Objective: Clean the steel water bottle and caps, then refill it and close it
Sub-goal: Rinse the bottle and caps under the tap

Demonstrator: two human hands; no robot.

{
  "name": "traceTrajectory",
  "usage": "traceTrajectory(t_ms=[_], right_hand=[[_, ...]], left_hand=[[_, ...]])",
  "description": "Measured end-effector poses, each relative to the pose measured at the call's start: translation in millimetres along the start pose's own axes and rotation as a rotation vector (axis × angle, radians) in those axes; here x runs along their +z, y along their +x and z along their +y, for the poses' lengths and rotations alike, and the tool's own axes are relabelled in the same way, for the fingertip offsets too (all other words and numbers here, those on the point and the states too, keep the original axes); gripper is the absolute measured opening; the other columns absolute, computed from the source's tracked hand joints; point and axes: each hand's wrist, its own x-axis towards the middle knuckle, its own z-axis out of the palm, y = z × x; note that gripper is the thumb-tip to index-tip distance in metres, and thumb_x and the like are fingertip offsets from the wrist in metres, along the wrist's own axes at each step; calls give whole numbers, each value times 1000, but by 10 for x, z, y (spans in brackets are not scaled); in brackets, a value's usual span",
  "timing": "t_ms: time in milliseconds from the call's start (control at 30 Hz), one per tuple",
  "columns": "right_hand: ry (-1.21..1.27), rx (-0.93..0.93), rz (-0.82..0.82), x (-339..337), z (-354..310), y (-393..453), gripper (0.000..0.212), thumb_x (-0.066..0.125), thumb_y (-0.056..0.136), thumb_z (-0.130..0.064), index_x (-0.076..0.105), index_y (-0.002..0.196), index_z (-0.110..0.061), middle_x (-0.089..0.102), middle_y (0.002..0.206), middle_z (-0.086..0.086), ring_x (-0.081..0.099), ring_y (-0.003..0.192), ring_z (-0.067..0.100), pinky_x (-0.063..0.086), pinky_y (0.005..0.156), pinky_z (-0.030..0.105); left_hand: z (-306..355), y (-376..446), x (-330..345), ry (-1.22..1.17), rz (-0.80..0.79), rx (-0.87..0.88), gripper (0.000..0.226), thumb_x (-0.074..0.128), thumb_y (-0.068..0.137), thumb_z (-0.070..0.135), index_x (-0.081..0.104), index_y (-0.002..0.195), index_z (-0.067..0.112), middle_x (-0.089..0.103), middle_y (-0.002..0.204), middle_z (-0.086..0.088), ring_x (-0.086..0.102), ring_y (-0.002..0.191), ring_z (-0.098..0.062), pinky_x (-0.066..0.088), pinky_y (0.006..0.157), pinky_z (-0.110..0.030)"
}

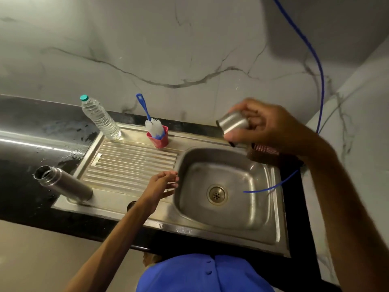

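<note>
Gripping a steel cap (232,123), the right hand (267,131) hovers above the sink (271,232) (left hand (161,186) relaxed, empty).

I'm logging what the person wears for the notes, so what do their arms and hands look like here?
Both forearms are bare, with no sleeves reaching them. The left hand and right hand wear no gloves, and no rings or watch show. A blue buttoned garment covers the torso.

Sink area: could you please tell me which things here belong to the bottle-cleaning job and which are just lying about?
Job:
- steel bottle, open, on the drainboard
- steel cap, in the right hand
- bottle brush in the red cup
- sink

Lying about:
- plastic water bottle
- blue tube
</note>
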Motion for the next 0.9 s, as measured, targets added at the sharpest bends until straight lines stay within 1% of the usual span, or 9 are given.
traceTrajectory(t_ms=[133,200,267,300,367,500,633,800,900], right_hand=[[280,-22,54,117,350,-19,45,74,89,-20,57,129,-6,66,112,6,67,101,22,57,81,31],[22,174,6,527,1113,89,44,73,88,-17,58,127,-6,64,116,7,67,106,24,57,86,37],[-544,465,-183,1026,1926,-36,60,85,76,-35,59,126,-16,58,127,6,62,113,26,53,95,38],[-677,527,-161,1223,2235,-139,69,87,70,-45,58,126,-18,54,129,5,59,116,26,49,97,36],[-636,506,-59,1309,2476,-255,75,85,65,-54,58,127,-23,53,127,0,58,116,23,47,95,33],[-692,474,-108,1047,2354,-186,72,84,66,-55,57,129,-32,57,125,-7,57,113,17,49,88,31],[-580,430,-84,927,2156,-51,60,86,65,-53,57,113,-33,64,109,-7,62,95,12,56,82,33],[-208,403,145,1326,1924,207,62,92,62,-44,50,100,-21,61,92,-4,60,82,13,50,72,35],[-141,393,61,1769,1792,497,59,92,67,-40,55,111,-22,63,100,-3,61,89,15,51,78,33]], left_hand=[[-39,-1,68,-9,8,-22,16,65,104,24,71,115,14,74,90,1,66,89,-18,54,81,-32],[-67,-22,90,-12,-7,-50,17,65,103,24,71,116,14,74,92,0,65,90,-19,53,83,-34],[-71,-33,97,-16,-9,-75,18,67,102,24,71,117,15,73,92,1,65,89,-20,53,84,-35],[-65,-30,90,-11,-10,-72,18,67,101,24,72,117,15,74,91,1,65,88,-19,53,83,-34],[-12,-20,99,-11,10,-41,16,67,102,23,73,115,15,75,89,2,67,86,-18,54,80,-32],[32,-47,100,36,4,-42,18,65,103,26,72,116,14,75,92,2,67,85,-17,54,81,-33],[27,-74,107,37,-6,-28,21,66,103,29,71,118,15,75,91,4,67,89,-18,53,83,-34],[9,-216,-56,-37,-29,11,29,68,101,36,69,121,14,74,97,1,69,85,-15,56,81,-32],[-52,-336,-389,-91,54,20,28,69,100,36,71,119,15,75,99,1,70,85,-15,56,80,-31]])
